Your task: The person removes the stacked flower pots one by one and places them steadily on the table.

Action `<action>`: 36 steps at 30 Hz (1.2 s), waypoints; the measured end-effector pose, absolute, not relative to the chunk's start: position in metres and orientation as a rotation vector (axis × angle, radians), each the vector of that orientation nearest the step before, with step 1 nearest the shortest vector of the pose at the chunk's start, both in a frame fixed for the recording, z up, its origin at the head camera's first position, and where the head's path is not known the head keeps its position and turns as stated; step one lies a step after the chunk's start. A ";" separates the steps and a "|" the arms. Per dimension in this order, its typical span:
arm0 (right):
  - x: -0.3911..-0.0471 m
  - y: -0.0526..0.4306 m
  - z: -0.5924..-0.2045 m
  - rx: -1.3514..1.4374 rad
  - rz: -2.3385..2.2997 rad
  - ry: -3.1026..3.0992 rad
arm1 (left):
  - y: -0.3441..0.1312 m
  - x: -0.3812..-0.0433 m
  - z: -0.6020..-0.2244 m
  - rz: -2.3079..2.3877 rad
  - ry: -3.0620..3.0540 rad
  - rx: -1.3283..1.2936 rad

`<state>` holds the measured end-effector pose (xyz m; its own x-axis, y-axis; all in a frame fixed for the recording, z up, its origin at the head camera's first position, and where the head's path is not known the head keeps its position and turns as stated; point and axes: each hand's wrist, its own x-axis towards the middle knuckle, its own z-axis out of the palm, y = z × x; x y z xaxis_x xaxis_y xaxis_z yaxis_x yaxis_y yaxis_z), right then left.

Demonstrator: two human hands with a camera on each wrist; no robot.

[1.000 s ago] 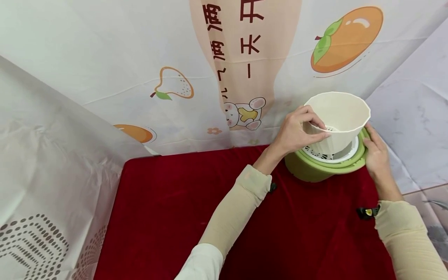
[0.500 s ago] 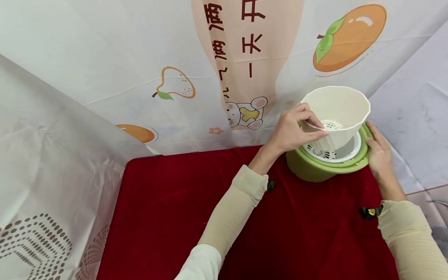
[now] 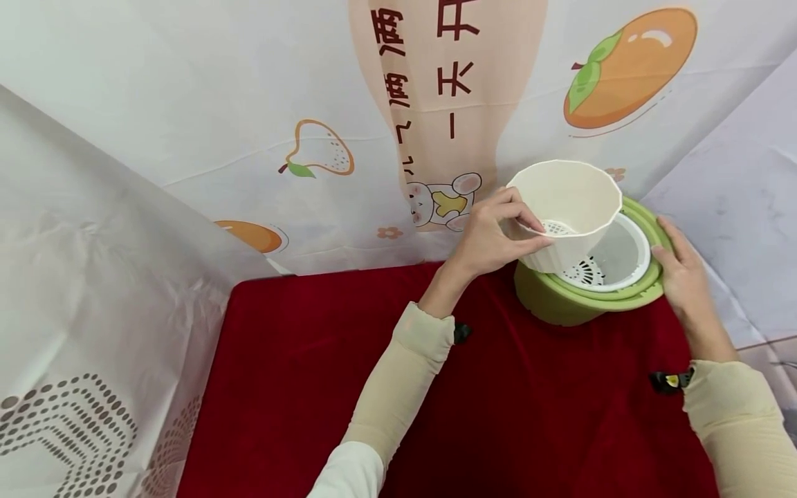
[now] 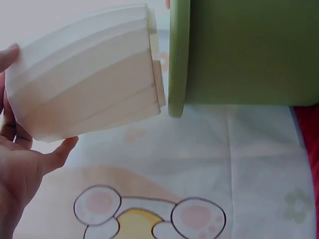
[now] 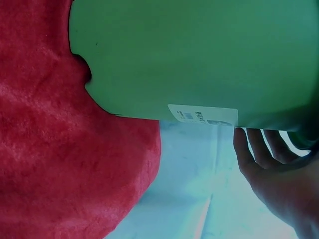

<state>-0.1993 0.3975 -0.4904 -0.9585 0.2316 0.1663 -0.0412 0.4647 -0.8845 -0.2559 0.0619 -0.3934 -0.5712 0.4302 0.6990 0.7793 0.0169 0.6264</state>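
White pot (image 3: 625, 249) sits in green pot (image 3: 557, 304); cream pot (image 3: 575, 197), I judge, unplaced above left rim. Left hand (image 3: 493, 235) fingers pinch it; right hand (image 3: 685, 277) fingers grip green pot.

Dark red characters including 一天 (image 3: 455, 78) on backdrop (image 3: 218, 104), white label (image 5: 203, 114) on green pot (image 5: 194, 55), print unreadable

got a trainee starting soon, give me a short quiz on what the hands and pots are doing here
1. Which hand holds the green pot?
2. Fill in: the other hand pinches the cream pot by its ____.
3. True or false: the cream pot sits inside the green pot.

Key:
1. The right hand.
2. Rim.
3. False; the left wrist view shows it outside.
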 end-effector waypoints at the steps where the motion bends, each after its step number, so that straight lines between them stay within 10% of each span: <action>1: -0.199 0.397 -0.490 -0.172 1.500 -2.447 | 0.059 -0.255 -0.393 -1.581 -1.980 -1.239; 36: -0.193 0.390 -0.484 -0.200 1.905 -2.207 | -0.021 -0.241 -0.406 -1.519 -1.920 -1.111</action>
<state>-0.1931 0.3901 -0.4845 -0.9668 0.2440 0.0763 -0.0397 0.1514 -0.9877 -0.2407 -0.0209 -0.4064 -0.5745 0.3132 0.7562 0.8080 0.0691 0.5852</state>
